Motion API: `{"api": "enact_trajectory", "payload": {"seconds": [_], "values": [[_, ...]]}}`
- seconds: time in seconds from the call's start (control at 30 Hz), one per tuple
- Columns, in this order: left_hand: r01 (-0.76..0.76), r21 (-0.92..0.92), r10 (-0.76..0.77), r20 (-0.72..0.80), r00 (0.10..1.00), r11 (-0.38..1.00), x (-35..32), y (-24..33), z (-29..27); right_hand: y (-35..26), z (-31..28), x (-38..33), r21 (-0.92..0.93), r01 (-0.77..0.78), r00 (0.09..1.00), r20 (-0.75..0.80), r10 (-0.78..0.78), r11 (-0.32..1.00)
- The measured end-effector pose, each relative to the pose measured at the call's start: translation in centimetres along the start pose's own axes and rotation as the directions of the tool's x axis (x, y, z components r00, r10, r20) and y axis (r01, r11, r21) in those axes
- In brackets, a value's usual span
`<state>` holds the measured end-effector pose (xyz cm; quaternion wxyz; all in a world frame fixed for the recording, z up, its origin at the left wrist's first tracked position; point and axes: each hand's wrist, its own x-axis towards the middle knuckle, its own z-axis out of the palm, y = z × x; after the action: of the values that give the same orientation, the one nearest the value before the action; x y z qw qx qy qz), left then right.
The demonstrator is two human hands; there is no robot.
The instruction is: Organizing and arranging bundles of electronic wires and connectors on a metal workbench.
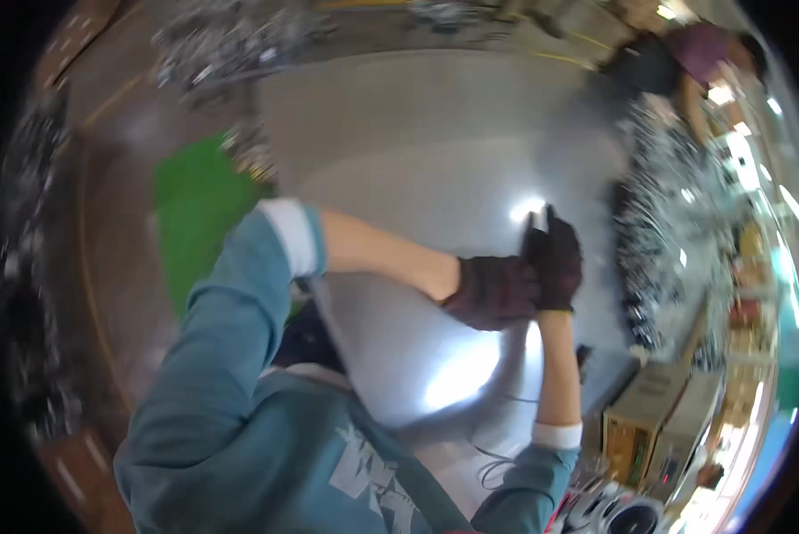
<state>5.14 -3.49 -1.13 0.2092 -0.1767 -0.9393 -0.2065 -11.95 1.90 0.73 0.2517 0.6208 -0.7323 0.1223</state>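
My left hand (493, 292), in a dark glove, reaches across to the right and meets my right hand (558, 262). The right hand wears a dark glove as well, with its fingers stretched up and away from me. Where the gloves overlap, the left fingers are hidden and blurred, so whether they grip the right glove cannot be made out. No separate object shows in either hand. Both hands are over a smooth grey metal tabletop (373, 116) with bright reflections.
Piles of shiny metal parts lie at the table's right (657, 240) and beyond its far left (230, 44). A green mat (190, 205) is at left. A person (697, 53) bends over the right-hand pile. A beige box-shaped machine (657, 414) and cables stand near right.
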Motion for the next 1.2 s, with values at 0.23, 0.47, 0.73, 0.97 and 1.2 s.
{"api": "enact_trajectory", "payload": {"seconds": [0.23, 0.47, 0.73, 0.97, 1.2], "values": [[0.131, 0.065, -0.126, -0.079, 0.989, 0.989, -16.4, -2.0, -9.3, -8.7, -1.6, 1.3, -0.147, 0.313, 0.922, 0.285, -0.263, 0.938], [0.629, 0.254, -0.503, -0.419, 0.756, 0.734, -34.6, 0.0, -16.1, -19.2, 2.3, 7.8, 0.176, 0.277, 0.947, 0.120, -0.299, 0.945], [0.853, 0.384, -0.726, -0.463, 0.508, 0.353, -45.7, -1.9, -9.1, -28.0, 5.4, 15.4, 0.425, 0.412, 0.880, 0.043, -0.473, 0.806], [0.961, 0.186, -0.813, -0.515, 0.272, 0.204, -54.6, -12.5, -6.3, -31.2, 10.2, 21.5, 0.507, 0.531, 0.808, -0.060, -0.587, 0.679], [0.975, 0.202, -0.901, -0.433, 0.009, -0.087, -61.8, -25.0, -3.6, -32.1, 13.4, 25.5, 0.340, 0.772, 0.605, -0.132, -0.785, 0.538]]}}
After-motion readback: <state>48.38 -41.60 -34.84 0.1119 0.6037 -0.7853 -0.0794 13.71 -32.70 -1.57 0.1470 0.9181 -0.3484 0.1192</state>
